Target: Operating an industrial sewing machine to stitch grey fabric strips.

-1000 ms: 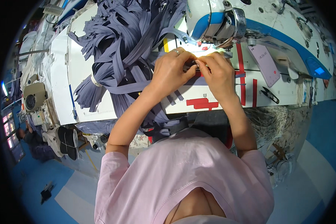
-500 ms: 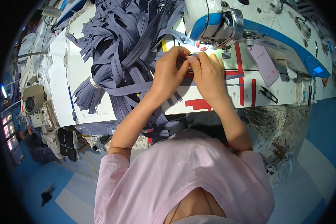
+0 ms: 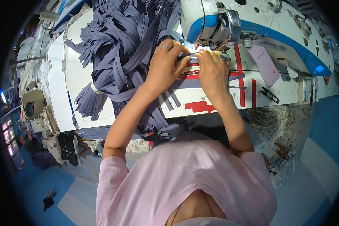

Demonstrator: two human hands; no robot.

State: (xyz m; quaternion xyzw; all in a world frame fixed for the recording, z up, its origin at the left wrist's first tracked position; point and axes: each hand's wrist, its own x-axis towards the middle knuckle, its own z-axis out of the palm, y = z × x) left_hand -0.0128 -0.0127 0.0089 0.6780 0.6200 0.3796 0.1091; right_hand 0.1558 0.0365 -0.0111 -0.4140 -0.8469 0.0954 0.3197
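Note:
Close below the head of a white and blue sewing machine (image 3: 194,17), both hands work on a narrow grey-blue fabric strip (image 3: 194,57). My left hand (image 3: 165,64) pinches its left part between thumb and fingers. My right hand (image 3: 214,71) has thumb and fingertips closed on the right part, near the presser area. A short stretch of the strip shows between the hands; the rest is hidden under the fingers. To the left lies a big tangled heap of similar grey-blue strips (image 3: 116,49), one bunch bound with a pale tie (image 3: 95,86).
Red tape (image 3: 242,92) marks the white table (image 3: 169,109). A pale pink phone (image 3: 265,66) and black thread snips (image 3: 270,95) lie to the right. Strip ends stick out beside my right wrist. Scraps hang below the table edge. Far left, another person (image 3: 32,145) is in view.
My hands have drawn apart, the left one moving left, and the strip now shows flat between them. The picture has shifted a little.

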